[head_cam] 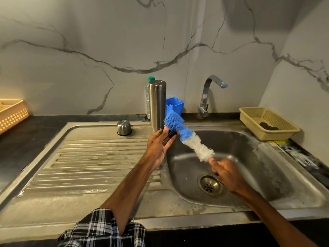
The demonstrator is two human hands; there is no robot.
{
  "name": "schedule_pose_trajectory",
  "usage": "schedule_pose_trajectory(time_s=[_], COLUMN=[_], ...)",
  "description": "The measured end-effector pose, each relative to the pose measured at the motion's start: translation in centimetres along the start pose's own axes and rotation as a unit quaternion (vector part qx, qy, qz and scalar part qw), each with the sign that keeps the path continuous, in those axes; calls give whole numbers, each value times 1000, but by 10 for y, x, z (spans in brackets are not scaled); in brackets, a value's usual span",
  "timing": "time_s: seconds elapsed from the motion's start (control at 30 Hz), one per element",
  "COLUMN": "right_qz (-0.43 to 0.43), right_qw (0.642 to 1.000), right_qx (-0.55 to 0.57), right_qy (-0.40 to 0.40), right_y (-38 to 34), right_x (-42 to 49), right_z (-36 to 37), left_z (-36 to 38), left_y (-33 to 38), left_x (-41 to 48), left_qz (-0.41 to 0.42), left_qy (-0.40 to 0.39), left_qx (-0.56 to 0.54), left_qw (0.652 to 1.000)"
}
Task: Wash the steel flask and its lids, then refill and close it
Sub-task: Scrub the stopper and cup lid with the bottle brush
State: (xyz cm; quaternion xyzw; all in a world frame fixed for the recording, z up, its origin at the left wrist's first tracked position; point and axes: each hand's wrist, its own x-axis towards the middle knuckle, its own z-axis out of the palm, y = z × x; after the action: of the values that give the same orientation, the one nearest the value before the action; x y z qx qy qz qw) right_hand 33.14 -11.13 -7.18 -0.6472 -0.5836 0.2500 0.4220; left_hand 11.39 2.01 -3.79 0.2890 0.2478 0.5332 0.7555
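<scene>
Evidently at the lid-washing step: a person at the kitchen sink works a brush [188,138] across a small black lid [170,135], w/ the brush's blue tip touching it. The left hand [158,147] pinches the lid between thumb and near-straight fingers at approx. 10 o'clock of the basin [249,157]. The right hand [226,172] is curled tight round the brush handle over the basin's middle, just up from the drain.

The flask [157,104] stands upright on the back edge of the drainboard [89,157], at 11 o'clock of the basin and just behind the left hand; whether its mouth faces up or down can't be told. Its steel cap [124,127] sits on the drainboard at 9 o'clock of the flask, apart from it. The tap [208,93], at 12 o'clock, shows no water running.

Next move, by my read: rinse the black lid, which calls for opening the tap and freeing one hand. So the brush likely gets set down first. Then comes refilling, perhaps from the plastic bottle [147,97] behind the flask.

Writing: none legible. The bottle's label can't be read. A yellow-and-black sticker [281,144] at 3 o'clock, in front of the basket [281,133], is too blurred to read. No brand shows on the flask.
</scene>
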Motion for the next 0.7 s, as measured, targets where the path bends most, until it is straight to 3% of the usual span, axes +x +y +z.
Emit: schedule_pose_trajectory(time_s=[0.7], right_qz=[-18], right_qw=[999], right_qx=[-37], right_qy=[32], right_y=[0], right_x=[0], right_z=[-2], left_z=[1], left_y=[5], left_x=[-2], left_qz=[-24], left_qy=[-1], left_qx=[-61], left_qw=[998])
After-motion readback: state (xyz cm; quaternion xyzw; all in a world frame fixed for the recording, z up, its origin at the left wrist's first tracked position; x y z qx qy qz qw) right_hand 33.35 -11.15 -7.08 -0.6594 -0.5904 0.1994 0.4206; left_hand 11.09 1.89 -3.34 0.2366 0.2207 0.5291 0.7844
